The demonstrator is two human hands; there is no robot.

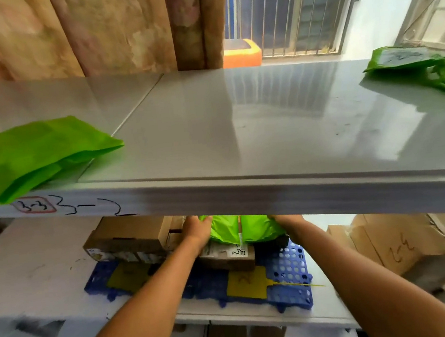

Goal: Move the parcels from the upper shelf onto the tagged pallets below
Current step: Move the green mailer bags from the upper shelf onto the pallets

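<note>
A green bagged parcel (231,231) sits on a labelled cardboard box (227,256) on the blue pallet (288,269) of the lower shelf. My left hand (196,229) holds its left side, fingers along the bag. My right hand (283,223) is at its right side, with the upper shelf's front edge hiding the fingers. A yellow tag (247,283) lies on the pallet's front. On the grey upper shelf (239,127) a green parcel (36,153) lies at the left edge and more green parcels (426,70) lie at the far right.
Brown cartons (129,240) are stacked left of the pallet and another carton (402,245) marked by hand stands at the right. A second yellow tag (127,276) lies on the pallet's left part. Curtains and a barred window are behind the shelf.
</note>
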